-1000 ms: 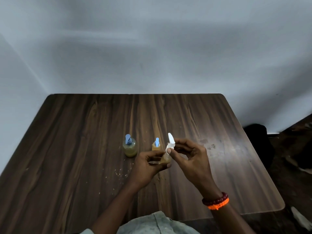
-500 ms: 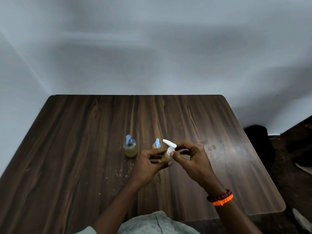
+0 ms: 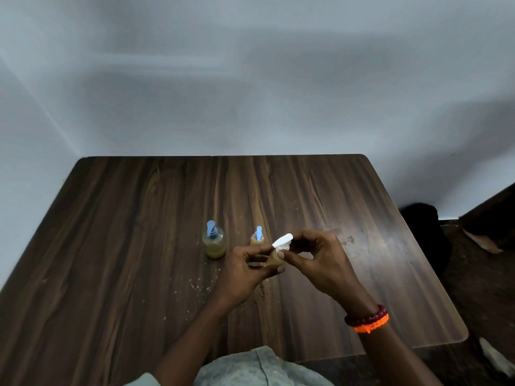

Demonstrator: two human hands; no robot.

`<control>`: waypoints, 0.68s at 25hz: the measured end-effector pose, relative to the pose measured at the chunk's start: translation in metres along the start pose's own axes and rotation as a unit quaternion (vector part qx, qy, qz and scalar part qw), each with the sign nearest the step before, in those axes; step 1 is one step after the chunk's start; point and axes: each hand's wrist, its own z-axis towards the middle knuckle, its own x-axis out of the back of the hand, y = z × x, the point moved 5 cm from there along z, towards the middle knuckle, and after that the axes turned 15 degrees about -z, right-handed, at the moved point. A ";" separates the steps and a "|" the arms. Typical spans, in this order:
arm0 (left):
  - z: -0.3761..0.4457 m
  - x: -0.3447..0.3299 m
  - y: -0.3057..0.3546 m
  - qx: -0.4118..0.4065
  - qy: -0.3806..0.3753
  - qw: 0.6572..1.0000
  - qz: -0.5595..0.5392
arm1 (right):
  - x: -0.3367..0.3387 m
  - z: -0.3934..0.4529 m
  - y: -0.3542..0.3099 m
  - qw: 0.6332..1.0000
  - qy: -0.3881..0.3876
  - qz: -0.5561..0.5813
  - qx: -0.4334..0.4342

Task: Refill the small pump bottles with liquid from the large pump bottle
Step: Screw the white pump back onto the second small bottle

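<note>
A small bottle (image 3: 272, 259) of amber liquid sits in my left hand (image 3: 245, 267), fingers wrapped round its body just above the table. My right hand (image 3: 315, 260) pinches its white pump head (image 3: 282, 242), whose spout lies nearly flat and points to the upper right. Behind my hands stand two bottles with blue pumps: a larger round one (image 3: 214, 242) at the left and a smaller one (image 3: 257, 237) beside it, partly hidden by my fingers.
The dark wooden table (image 3: 125, 246) has pale crumbs (image 3: 199, 285) scattered in front of the bottles and a scuffed patch (image 3: 348, 240) to the right. A wall runs along the far edge. A dark object (image 3: 420, 218) lies on the floor at the right.
The white pump spout has turned from upright to nearly flat, pointing to the upper right, under my right fingers. Both hands stay in place on the small bottle.
</note>
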 end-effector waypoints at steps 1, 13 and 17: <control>0.000 0.000 0.000 -0.001 -0.002 1.000 -0.002 | 0.001 0.000 0.000 1.000 -0.008 0.003 0.000; -0.001 -0.002 0.008 -0.017 0.004 1.000 -0.007 | 0.002 0.001 -0.003 0.997 -0.069 0.038 -0.004; -0.002 -0.005 0.012 -0.022 -0.005 1.000 -0.021 | 0.000 -0.001 0.000 0.999 -0.020 0.018 -0.019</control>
